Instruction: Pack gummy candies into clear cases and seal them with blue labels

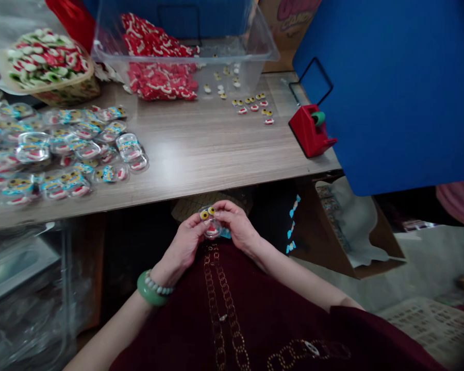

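Observation:
Above my lap, just off the table's front edge, I hold a small clear plastic candy pack (212, 230). Two yellow eye candies with dark centres show at its top, and a red-and-white lips candy sits below them. My left hand (186, 241) grips the pack's left side between thumb and fingers. On the other side, my right hand (235, 225) pinches the upper right edge. A bit of light-blue label (225, 233) shows beneath the right fingers; whether it is stuck to the pack, I cannot tell.
Many filled packs (130, 148) cover the table's left side. Behind stand a clear bin (232, 62) of red-and-white candies and a tub (71, 91) of mixed ones. Loose eyes and lips (254, 107) lie near a red tape dispenser (311, 131). Blue labels (291, 229) hang right of my hands.

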### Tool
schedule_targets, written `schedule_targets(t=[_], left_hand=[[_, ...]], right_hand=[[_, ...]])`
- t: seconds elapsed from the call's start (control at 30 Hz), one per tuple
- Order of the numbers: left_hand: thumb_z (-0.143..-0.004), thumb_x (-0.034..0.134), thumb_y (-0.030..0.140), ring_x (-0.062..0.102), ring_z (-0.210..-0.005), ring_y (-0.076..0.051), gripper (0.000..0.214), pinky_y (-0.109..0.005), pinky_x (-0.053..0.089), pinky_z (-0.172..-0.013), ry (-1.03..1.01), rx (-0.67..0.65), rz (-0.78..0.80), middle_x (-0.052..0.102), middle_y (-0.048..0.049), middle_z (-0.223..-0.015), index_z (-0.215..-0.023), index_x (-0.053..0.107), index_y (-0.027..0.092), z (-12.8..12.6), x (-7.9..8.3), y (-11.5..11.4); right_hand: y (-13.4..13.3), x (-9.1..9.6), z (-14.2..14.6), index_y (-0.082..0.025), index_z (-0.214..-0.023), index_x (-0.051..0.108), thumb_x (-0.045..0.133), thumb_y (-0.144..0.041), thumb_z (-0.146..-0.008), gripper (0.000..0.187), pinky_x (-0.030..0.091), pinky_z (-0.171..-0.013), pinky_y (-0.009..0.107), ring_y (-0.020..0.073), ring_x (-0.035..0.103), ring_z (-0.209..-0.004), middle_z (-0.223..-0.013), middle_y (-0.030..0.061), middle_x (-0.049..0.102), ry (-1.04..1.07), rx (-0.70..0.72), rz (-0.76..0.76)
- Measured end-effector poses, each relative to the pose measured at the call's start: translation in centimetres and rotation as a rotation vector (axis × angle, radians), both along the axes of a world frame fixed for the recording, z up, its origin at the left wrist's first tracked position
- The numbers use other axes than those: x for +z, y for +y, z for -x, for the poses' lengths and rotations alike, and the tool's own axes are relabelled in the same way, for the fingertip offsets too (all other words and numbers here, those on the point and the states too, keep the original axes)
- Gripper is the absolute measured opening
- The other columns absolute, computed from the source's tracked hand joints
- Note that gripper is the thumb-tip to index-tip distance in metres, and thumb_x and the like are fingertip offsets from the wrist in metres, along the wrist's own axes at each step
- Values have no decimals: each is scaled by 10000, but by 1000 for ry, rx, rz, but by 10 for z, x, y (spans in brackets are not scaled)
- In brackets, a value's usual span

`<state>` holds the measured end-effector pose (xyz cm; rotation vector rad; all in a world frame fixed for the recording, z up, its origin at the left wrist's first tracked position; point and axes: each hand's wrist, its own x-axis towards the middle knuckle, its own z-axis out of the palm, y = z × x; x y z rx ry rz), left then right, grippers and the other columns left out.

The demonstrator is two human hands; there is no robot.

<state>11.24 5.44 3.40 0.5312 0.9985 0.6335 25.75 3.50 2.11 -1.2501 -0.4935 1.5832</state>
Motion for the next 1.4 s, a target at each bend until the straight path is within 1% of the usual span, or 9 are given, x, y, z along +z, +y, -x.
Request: schedule_targets(t=[0.13,0.33,0.53,0.77,0.83,0.93,1.03,1.17,1.4], left_hand=[[-689,829,212,616,-612,-110,234,-238,518,-622,50,-61,-6,692,-15,-731,-872,707,133,3,-4,3],[-623,879,252,652,-638,-145,266,-247,560,-611,110,-46,168,714,-56,-736,-776,717,105,2,-11,3],[-492,904,190,608,-530,-118,286,-189,517,-515,279,2,105,689,-21,-619,-690,713,109,-9,-16,5],[-504,926,281,668,-609,-174,324,-239,573,-568,239,-142,90,726,-39,-709,-724,736,139,-28,-16,8],[-526,918,295,668,-585,-188,308,-265,581,-555,254,-180,78,718,-40,-686,-727,738,147,-30,-16,9],[-547,905,311,669,-566,-193,285,-266,576,-534,289,-185,55,703,-36,-655,-712,735,151,-31,-17,12],[-533,916,341,674,-580,-193,312,-253,569,-530,307,-203,46,701,-35,-663,-703,733,154,-32,-19,14],[-524,929,377,654,-571,-170,352,-241,563,-549,297,-250,60,682,-27,-650,-690,719,148,-34,-18,10],[-525,931,401,609,-532,-152,399,-237,525,-518,299,-235,68,659,-20,-637,-702,687,140,-38,-8,7]], right_hand=[[-2,-8,-8,-191,-822,685,713,-213,-650,176,434,-621,251,107,529,-598,-704,-23,654,144,77,64],[-8,-14,-2,-182,-726,666,673,-160,-644,85,357,-576,228,79,443,-551,-611,-53,584,109,-94,114],[-7,-16,-11,-180,-697,642,731,-225,-732,105,380,-600,225,81,476,-571,-609,-48,580,58,-53,88],[-14,-21,-25,-181,-725,623,697,-238,-802,121,397,-587,216,85,487,-558,-606,-46,566,36,-104,77],[-19,-16,-47,-188,-813,656,631,-274,-874,108,451,-649,245,111,555,-634,-710,-19,630,-158,2,22],[-30,-9,-111,-202,-1063,687,504,-221,-946,218,480,-876,345,202,628,-975,-1062,68,701,-884,107,-55],[-43,-12,-189,-176,-1282,614,460,-56,-866,459,333,-1087,502,305,466,-1307,-1313,140,631,-1569,301,20],[-59,-28,-249,-171,-1385,542,457,-44,-825,581,211,-1159,544,306,359,-1413,-1478,114,524,-1680,530,22],[-78,-44,-259,-216,-1216,659,485,-170,-871,389,162,-1162,558,284,501,-1231,-1188,91,699,-1658,491,-13]])
